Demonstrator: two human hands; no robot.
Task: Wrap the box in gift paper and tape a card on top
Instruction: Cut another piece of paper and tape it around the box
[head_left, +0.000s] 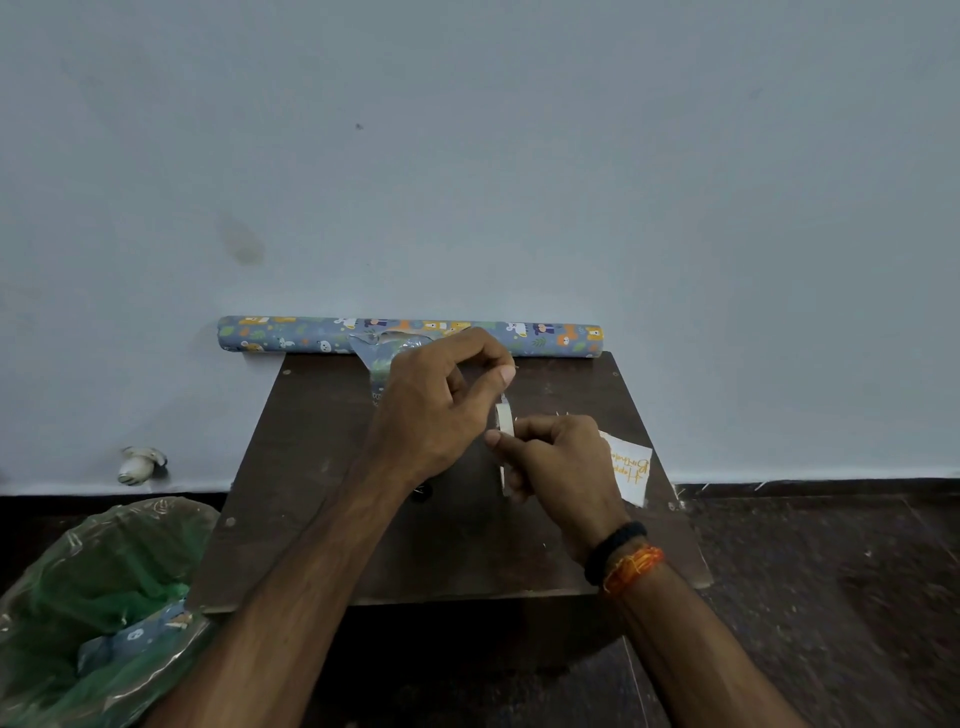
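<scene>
My right hand grips a white tape roll held on edge above the dark wooden table. My left hand pinches the free end of the tape just above the roll. Behind my left hand sits the wrapped box, mostly hidden, covered in blue animal-print paper. A white card with yellow "Happy Birthday" writing lies on the table, right of my right hand. A roll of the same gift paper lies along the wall at the table's far edge.
A bin lined with a green bag stands on the floor at the left and holds scraps of gift paper. The pale wall rises right behind the table. Dark floor spreads to the right.
</scene>
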